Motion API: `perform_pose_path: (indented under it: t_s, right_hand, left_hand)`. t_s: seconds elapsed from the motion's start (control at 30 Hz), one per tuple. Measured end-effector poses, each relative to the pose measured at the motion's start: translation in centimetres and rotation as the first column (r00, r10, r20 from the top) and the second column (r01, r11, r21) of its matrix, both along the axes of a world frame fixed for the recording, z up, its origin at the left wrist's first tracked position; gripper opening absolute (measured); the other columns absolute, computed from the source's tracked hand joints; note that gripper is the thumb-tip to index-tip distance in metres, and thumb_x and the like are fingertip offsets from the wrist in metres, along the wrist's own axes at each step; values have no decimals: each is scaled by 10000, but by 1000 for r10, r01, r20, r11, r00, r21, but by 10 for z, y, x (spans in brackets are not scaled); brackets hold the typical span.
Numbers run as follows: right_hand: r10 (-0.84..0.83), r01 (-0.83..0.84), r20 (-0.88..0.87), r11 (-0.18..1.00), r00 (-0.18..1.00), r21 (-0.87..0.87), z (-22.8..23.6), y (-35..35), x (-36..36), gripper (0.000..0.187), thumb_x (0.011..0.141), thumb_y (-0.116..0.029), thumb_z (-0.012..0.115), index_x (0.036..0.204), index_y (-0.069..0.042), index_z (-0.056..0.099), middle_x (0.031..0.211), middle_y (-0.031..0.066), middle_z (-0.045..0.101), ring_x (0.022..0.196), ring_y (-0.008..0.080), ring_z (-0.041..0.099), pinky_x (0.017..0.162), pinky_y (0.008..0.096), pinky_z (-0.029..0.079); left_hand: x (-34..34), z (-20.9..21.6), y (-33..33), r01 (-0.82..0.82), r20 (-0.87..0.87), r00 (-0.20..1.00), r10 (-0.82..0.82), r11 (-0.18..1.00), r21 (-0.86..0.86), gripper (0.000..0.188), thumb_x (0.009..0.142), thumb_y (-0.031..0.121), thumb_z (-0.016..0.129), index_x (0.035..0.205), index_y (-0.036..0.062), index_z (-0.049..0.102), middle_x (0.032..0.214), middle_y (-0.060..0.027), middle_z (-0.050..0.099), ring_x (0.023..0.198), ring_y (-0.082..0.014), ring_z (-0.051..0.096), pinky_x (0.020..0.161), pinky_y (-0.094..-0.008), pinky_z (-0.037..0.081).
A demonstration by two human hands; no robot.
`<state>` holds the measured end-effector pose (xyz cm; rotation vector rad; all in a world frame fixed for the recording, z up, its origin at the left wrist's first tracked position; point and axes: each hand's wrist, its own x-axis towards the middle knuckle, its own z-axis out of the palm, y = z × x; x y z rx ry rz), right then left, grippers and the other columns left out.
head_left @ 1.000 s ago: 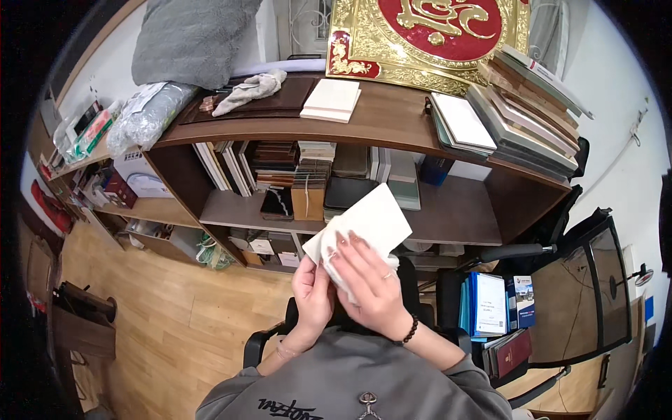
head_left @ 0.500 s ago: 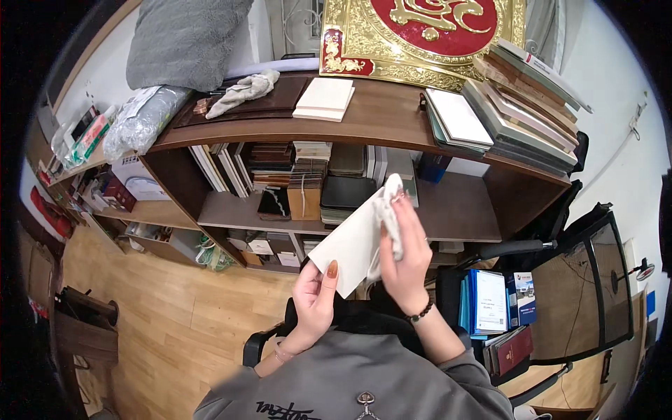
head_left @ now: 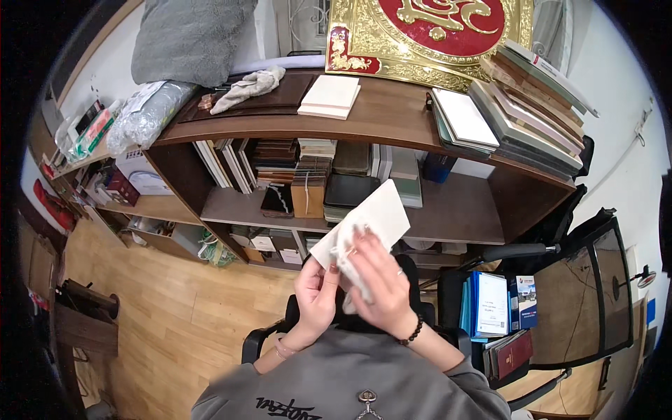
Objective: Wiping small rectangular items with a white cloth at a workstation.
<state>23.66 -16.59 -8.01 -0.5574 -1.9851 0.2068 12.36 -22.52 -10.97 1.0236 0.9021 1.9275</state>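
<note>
A thin white rectangular panel (head_left: 386, 208) is held tilted in front of the shelf unit. My left hand (head_left: 315, 297) grips its lower left corner, thumb on top and fingers beneath. My right hand (head_left: 380, 280) presses a crumpled whitish cloth (head_left: 341, 246) onto the panel's face, close to the left thumb. Part of the cloth hangs below the right hand. The panel's lower edge is hidden behind the cloth and the right hand.
The brown shelf unit (head_left: 392, 119) ahead carries white panels (head_left: 329, 93), another cloth (head_left: 248, 89), a stack of boards (head_left: 521, 115) and a gold-and-red plaque (head_left: 392, 52). Sample boards fill its compartments. At right, blue folders (head_left: 488, 301) rest beside a chair with a mesh back (head_left: 560, 301).
My right hand has slid the cloth down and left over the panel, from its upper right edge toward my left thumb. The panel's upper right end is now uncovered.
</note>
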Motion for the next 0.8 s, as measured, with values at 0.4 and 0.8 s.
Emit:
perform_pose_path:
  t_s: [0.4,0.8]
  right_hand:
    - [-202,-845,-858,173,472,-506,6,-9,38,496,881,-251,520,1275,20,389,1193,119,532,1056,198,547,907,284,428]
    - [-243,-745,-799,290,550,-601,-5,-15,28,494,826,-189,609,1233,19,421,1147,113,546,1018,168,554,886,286,436]
  left_hand:
    - [-14,35,10,98,-914,101,393,910,402,413,723,54,623,1134,96,615,1260,-137,518,1221,-330,438,1006,-448,349]
    - [-4,2,4,314,213,922,-324,946,81,482,900,170,501,1327,7,345,1326,-139,436,1248,-246,398,1035,-415,313]
